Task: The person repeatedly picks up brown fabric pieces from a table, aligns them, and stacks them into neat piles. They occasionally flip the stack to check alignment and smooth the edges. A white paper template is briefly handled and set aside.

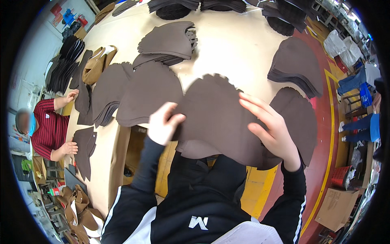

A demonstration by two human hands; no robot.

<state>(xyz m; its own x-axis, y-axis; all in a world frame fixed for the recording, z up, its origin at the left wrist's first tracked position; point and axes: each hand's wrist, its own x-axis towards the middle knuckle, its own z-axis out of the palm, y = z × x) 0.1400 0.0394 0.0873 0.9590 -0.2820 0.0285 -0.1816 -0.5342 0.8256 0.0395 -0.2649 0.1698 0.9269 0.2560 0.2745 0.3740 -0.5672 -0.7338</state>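
Observation:
A dark brown, dome-shaped cut panel (217,114) with a notched top edge is in front of me, at the near edge of the table. My left hand (164,124), slightly blurred, pinches its left edge between thumb and fingers. Over the right edge lies my right hand (270,128), its fingers stretched and apart, fingertips touching the panel. More brown sheet (197,149) shows beneath the panel. A stack of similar panels (150,95) is just left of my left hand, and another stack (298,122) sits beyond my right hand.
Further stacks of panels (166,40) cover the pale table (227,36), one (296,65) at its right edge. Tan pieces (98,65) lie at the left. A person in a striped shirt (50,126) works there, hands on the table. A cardboard box (337,208) stands on the floor, right.

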